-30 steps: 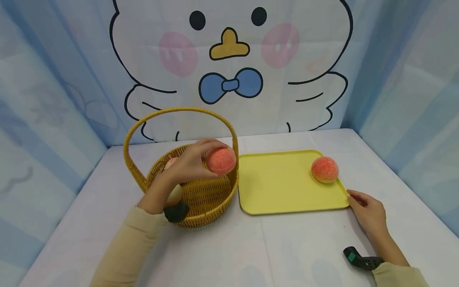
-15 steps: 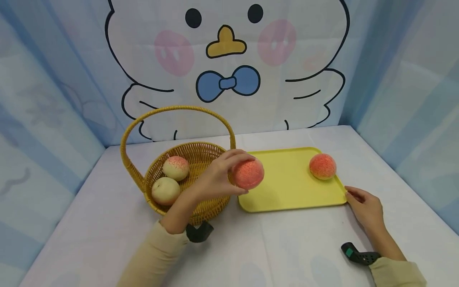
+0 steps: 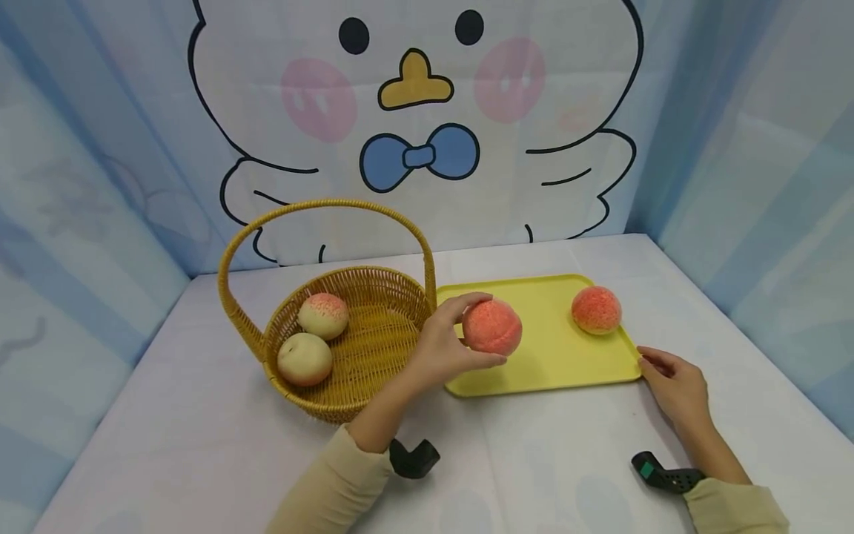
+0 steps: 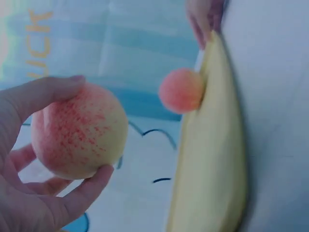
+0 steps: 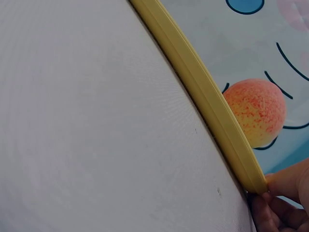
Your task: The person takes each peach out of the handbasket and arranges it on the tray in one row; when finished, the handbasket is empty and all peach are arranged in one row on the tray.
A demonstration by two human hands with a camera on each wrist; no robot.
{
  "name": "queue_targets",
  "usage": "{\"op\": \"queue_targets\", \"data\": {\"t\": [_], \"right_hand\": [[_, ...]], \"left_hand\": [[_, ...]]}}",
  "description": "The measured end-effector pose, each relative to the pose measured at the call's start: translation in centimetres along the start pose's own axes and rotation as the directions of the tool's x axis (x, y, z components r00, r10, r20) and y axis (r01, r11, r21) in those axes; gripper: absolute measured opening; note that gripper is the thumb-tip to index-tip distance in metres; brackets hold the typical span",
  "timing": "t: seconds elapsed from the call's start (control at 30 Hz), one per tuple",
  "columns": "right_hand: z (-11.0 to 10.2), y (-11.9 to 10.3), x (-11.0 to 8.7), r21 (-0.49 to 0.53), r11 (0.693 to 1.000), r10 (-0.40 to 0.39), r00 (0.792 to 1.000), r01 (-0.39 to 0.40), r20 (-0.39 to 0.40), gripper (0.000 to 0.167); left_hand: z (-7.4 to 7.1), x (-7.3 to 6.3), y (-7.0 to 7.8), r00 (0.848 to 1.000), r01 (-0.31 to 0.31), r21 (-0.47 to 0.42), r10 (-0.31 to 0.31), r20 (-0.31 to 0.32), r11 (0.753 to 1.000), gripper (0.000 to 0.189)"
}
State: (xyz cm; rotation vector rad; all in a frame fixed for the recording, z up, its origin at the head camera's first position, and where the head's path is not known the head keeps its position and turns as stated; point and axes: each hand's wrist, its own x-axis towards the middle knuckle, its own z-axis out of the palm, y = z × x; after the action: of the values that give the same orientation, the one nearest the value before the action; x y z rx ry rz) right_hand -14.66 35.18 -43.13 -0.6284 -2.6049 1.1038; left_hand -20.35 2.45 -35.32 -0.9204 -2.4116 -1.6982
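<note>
A red-and-cream peach [image 3: 494,328] is held between the thumb and fingers of my left hand [image 3: 445,340], above the left part of the yellow tray [image 3: 540,363]. In the left wrist view that peach [image 4: 82,133] appears raised off the tray. My right hand [image 3: 680,389] pinches the tray's near right corner; in the right wrist view the thumb of this hand [image 5: 289,193] lies on the rim and fingers are beneath it. Another peach [image 3: 597,310] rests on the tray near its right edge.
Left of the tray stands a wicker basket [image 3: 373,371] with a tall arched handle [image 3: 327,204]. Inside, on its left side, lie a pink-topped peach [image 3: 323,316] and a paler peach [image 3: 305,360]. A printed curtain hangs behind the white-covered table [image 3: 167,415].
My left hand has carried the peach rightward from over the basket to over the tray, uncovering the two peaches in the basket. The right hand has stayed at the tray's corner.
</note>
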Motion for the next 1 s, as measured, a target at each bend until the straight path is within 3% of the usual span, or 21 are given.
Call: {"op": "queue_targets", "data": {"t": [0.1,0.33,0.47,0.77,1.0], "right_hand": [[0.1,0.1,-0.1,0.005,1.000,0.010,1.000,-0.010,0.008,0.041],[0.0,0.0,-0.1,-0.001,1.000,0.005,1.000,-0.005,0.003,0.039],[-0.1,-0.1,-0.1,0.001,1.000,0.001,1.000,-0.001,0.005,0.039],[-0.1,-0.3,-0.1,0.003,1.000,0.016,1.000,-0.016,0.008,0.039],[-0.1,-0.2,0.0,0.000,1.000,-0.001,1.000,0.001,0.003,0.039]], "left_hand": [[1.0,-0.1,-0.5,0.996,0.090,-0.003,-0.090,-0.017,0.996,0.073],[2.4,-0.5,-1.5,0.982,0.185,0.086,-0.188,0.022,0.979,0.072],[2.5,-0.5,-1.6,0.974,0.217,0.125,-0.222,0.033,0.968,0.072],[2.4,-0.4,-2.3,0.954,0.273,0.122,-0.285,0.089,0.954,0.071],[2.6,-0.3,-2.9,0.939,0.325,0.108,-0.334,0.081,0.939,0.074]]}}
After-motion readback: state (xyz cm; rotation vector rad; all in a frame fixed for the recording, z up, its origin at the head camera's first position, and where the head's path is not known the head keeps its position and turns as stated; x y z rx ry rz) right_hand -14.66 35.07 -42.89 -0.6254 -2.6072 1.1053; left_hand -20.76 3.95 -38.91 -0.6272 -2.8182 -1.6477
